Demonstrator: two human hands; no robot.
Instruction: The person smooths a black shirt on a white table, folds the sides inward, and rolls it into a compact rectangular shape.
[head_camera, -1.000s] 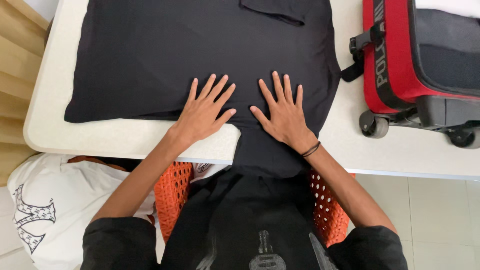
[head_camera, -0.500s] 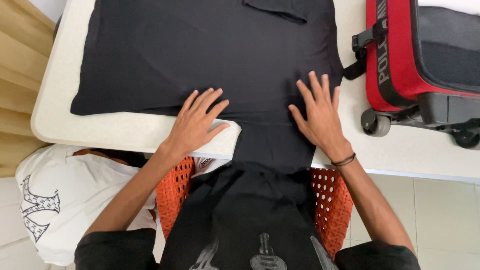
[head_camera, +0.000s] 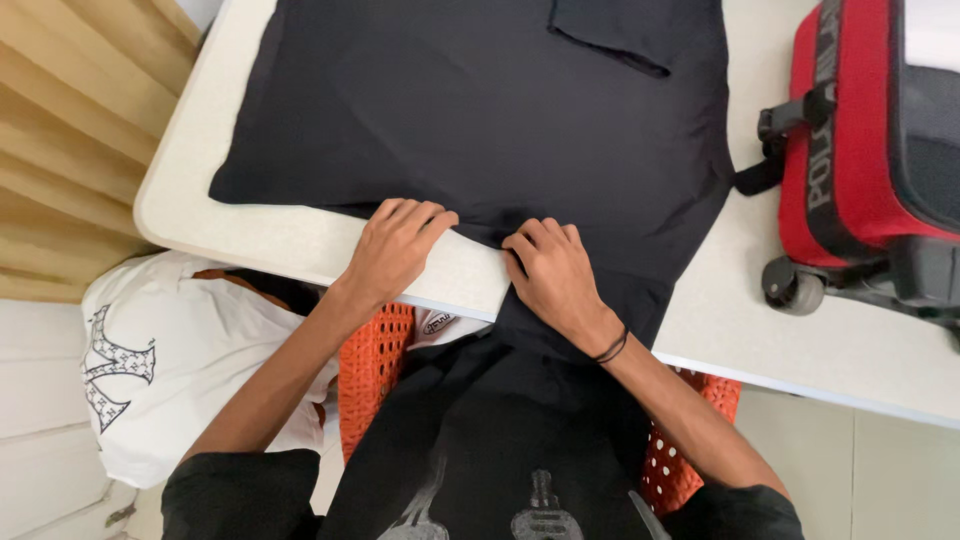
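Observation:
A black garment (head_camera: 480, 110) lies spread on a white table (head_camera: 270, 240), with part of it hanging over the near edge. My left hand (head_camera: 395, 245) curls its fingers on the garment's near hem. My right hand (head_camera: 550, 270), with a dark band at the wrist, grips the cloth where it drops over the table edge. A folded sleeve (head_camera: 610, 30) shows at the far side.
A red and black wheeled suitcase (head_camera: 870, 160) lies on the table at the right. An orange perforated chair (head_camera: 375, 370) is under me. A white garment with a dark print (head_camera: 160, 360) lies at the left, beside wooden slats (head_camera: 70, 130).
Both hands were flat with fingers spread on the cloth; the right slid right, then came back. Now both are curled on the garment's near edge. The view has shifted.

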